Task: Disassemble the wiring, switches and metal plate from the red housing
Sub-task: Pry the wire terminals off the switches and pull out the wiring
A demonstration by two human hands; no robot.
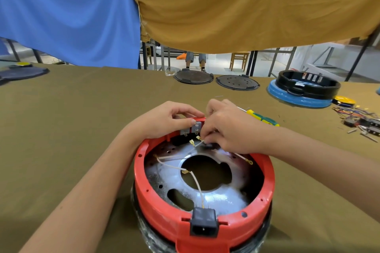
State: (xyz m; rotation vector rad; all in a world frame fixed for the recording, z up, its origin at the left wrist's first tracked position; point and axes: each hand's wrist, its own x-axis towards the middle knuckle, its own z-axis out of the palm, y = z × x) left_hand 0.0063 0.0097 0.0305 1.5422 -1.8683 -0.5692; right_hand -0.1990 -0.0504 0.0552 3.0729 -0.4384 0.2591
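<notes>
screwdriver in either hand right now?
No. The screwdriver lies on the table behind the right hand, while the left hand grips the red housing rim.

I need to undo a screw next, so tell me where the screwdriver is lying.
In the head view, the screwdriver lies on the olive table cloth just beyond the right hand, to the right of the red housing's far rim.

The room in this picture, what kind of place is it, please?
Probably a workshop for taking appliances apart. A red housing is being stripped on a cloth-covered table, a screwdriver lies beside it, and removed wires and parts are piled at the right.
</notes>
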